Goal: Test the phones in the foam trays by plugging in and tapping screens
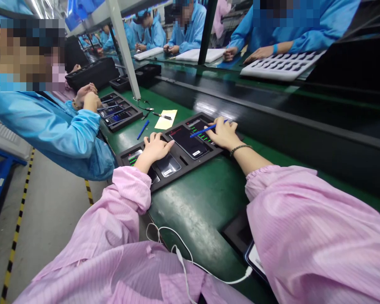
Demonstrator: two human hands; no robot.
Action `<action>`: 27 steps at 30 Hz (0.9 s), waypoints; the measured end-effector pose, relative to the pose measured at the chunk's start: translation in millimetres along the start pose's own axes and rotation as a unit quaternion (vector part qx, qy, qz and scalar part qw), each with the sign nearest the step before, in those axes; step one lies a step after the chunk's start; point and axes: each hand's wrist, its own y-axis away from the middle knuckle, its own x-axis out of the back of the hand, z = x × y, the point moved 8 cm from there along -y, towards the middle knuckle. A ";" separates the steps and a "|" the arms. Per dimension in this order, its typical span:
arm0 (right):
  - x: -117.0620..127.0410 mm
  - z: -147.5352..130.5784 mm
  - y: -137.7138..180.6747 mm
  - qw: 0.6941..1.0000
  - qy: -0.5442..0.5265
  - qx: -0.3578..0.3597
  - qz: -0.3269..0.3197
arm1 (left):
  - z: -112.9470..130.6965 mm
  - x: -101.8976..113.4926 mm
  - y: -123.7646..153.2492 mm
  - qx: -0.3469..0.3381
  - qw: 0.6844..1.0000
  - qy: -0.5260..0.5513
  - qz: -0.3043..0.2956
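Note:
A black tray (183,161) with several smartphones in its slots lies on the green bench. Over its left part rests my left hand (155,148), fingers spread, holding nothing, above a phone (170,165) with a small white label. My right hand (224,134) is closed around a blue pen-like stick (204,130), whose tip points left over the phones. Below that tip lies a dark-screened phone (190,143). Partly hidden by the right hand, another phone (199,126) shows green bars on its screen.
A blue pen (142,130) and a yellow note (166,119) with a black pen lie behind the tray. At left, a co-worker in blue (60,131) handles another phone tray (123,114). A white cable (209,275) runs to a phone (256,258) near my right sleeve. A grey post (123,50) stands behind.

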 end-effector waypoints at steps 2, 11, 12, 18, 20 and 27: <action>0.8 -12.4 4.5 0.999 -0.001 0.034 -0.002 | -0.2 0.2 0.2 0.000 1.000 0.000 -0.002; -19.9 -71.6 16.3 0.995 0.030 0.094 -0.025 | -0.5 2.9 1.7 0.001 1.000 0.006 -0.008; -21.6 -75.4 16.1 0.995 0.036 0.091 -0.025 | -0.5 3.1 1.7 0.001 1.000 0.009 -0.009; -24.4 -81.6 16.6 0.995 0.051 0.078 -0.025 | 1.1 4.7 1.0 0.003 1.000 0.016 -0.011; -25.3 -81.5 17.0 0.995 0.048 0.084 -0.027 | 0.8 4.7 0.4 0.007 1.000 0.017 -0.011; -25.2 -79.1 17.4 0.995 0.022 0.093 -0.019 | -0.9 2.8 -1.4 0.014 1.000 0.019 -0.015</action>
